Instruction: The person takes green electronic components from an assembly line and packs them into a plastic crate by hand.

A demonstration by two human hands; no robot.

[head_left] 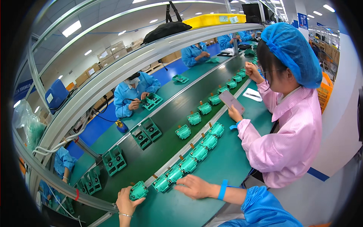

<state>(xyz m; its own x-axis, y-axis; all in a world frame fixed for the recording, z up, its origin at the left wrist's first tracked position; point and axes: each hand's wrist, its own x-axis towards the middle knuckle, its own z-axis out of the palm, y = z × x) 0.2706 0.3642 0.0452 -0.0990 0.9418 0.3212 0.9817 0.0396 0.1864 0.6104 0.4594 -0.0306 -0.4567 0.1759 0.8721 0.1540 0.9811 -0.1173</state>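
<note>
At the lower middle, my left hand (127, 205) is closed around a small green plastic housing (138, 190) with a copper-coloured tab on top. It sits at the near end of a slanting row of similar housings along the belt's edge. The nearest of these, a green housing (162, 183), stands just right of the held one, with a small gap between. My right hand (194, 187) hovers or rests over the green table (177, 208), beside another housing (174, 173). Its fingers are loosely bent and nothing shows in them. A blue band circles the right wrist.
A dark green conveyor belt (151, 166) carries spaced housings and open green trays (114, 160). To the right, a person in pink (281, 125) holds a phone (232, 104). Opposite, a person in blue (135, 94) handles a tray. A metal frame (75, 117) crosses overhead at left.
</note>
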